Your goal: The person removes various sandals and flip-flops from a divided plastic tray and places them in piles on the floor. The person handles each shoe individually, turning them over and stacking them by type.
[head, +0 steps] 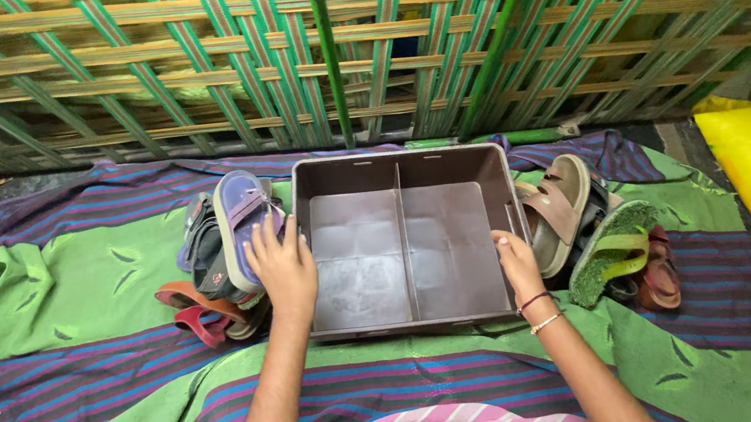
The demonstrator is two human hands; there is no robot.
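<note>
Brown divided crate (407, 241) on the striped cloth (67, 313), both compartments empty. Right hand (517, 263) grips its right wall; left hand (282, 265) lies open-fingered on the left sandal pile (221, 262). Right sandal pile (599, 233) untouched. Nothing loaded yet.

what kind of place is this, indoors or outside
Probably a sheltered spot at a simple home, on the ground. A striped green and purple cloth is spread as a mat, a woven lattice wall stands behind, and sandals are piled beside a brown divided bin.
</note>
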